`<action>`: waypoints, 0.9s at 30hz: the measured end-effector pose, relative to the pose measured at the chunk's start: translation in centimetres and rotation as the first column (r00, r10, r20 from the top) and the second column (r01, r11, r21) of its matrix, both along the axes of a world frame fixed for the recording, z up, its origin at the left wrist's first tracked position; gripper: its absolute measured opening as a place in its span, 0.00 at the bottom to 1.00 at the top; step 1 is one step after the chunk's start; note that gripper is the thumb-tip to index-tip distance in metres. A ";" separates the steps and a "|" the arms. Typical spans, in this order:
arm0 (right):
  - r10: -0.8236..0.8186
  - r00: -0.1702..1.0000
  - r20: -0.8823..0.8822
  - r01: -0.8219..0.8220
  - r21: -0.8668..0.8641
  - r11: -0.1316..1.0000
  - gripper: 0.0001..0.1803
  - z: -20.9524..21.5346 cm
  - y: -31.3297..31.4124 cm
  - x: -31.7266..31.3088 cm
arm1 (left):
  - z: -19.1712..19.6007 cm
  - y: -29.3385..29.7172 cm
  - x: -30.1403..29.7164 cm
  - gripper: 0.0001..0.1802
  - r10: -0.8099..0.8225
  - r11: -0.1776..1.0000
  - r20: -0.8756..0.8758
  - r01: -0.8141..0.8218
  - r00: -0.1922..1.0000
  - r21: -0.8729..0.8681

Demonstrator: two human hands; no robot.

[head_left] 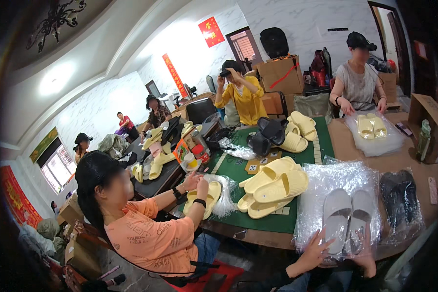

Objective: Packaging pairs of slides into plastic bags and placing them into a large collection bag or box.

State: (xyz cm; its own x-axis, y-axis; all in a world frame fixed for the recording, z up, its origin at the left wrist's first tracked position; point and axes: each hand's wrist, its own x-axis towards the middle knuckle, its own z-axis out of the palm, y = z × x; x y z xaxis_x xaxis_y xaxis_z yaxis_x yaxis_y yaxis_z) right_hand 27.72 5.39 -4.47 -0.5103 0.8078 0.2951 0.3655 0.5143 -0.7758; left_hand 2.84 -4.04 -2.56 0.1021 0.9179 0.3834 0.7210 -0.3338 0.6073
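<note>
A pair of light grey slippers [337, 216] lies with toes pointing away from me, on and partly within clear plastic at the near right of the table. My left hand [310, 254] is beside the left slipper's heel, its fingers stretched out and apart. At the heel of the other slipper, my right hand [366, 255] has its fingers closed on the clear bag [349, 246]; film partly covers them. Under the slippers spreads a stack of clear plastic bags [309, 194]. Right of it lies a bagged pair of dark slippers [399, 197].
Yellow slippers [277, 185] are piled on the green mat [282, 224], with black slippers [270, 131] behind. A person in orange [155, 233] handles yellow slippers at left. Across the table, another person [360, 78] handles bagged slippers. A green bottle [423, 138] and phone [432, 190] are at right.
</note>
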 end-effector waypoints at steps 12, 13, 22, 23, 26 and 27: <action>0.018 0.997 0.071 -0.015 -0.035 0.999 0.47 -0.1 -0.5 -0.1 | 0.0 -0.6 -0.1 0.27 0.154 0.980 0.337 -0.187 0.929 0.068; 0.026 0.996 0.083 -0.028 0.026 0.999 0.47 -0.2 -0.5 -0.1 | -0.2 -0.6 -0.3 0.27 0.179 0.977 0.343 -0.207 0.922 0.046; -0.064 0.997 -0.037 0.059 -0.126 0.990 0.42 0.8 -1.3 -0.6 | -0.4 -0.9 -0.3 0.27 0.203 0.976 0.313 -0.218 0.928 0.012; -0.063 0.997 -0.038 0.058 -0.127 0.990 0.42 0.9 -1.3 -0.6 | -0.4 -0.9 -0.3 0.27 0.207 0.975 0.294 -0.222 0.933 0.018; -0.145 0.983 0.116 0.136 0.079 0.988 0.39 0.6 -1.1 -0.6 | -0.4 -0.9 -0.3 0.27 0.220 0.975 0.297 -0.221 0.929 -0.031; -0.201 0.977 0.069 0.187 0.168 0.968 0.37 -0.4 -0.9 -0.6 | -0.3 -0.9 -0.3 0.27 0.218 0.975 0.298 -0.219 0.929 -0.031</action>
State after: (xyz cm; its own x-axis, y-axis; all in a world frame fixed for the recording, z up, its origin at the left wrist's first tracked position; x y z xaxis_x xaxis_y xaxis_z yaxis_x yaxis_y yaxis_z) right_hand 27.10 4.45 -4.87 -0.3772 0.8399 0.3903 0.5316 0.5415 -0.6513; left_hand 2.57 -4.98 -2.91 -0.2201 0.9035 0.3677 0.5625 -0.1904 0.8045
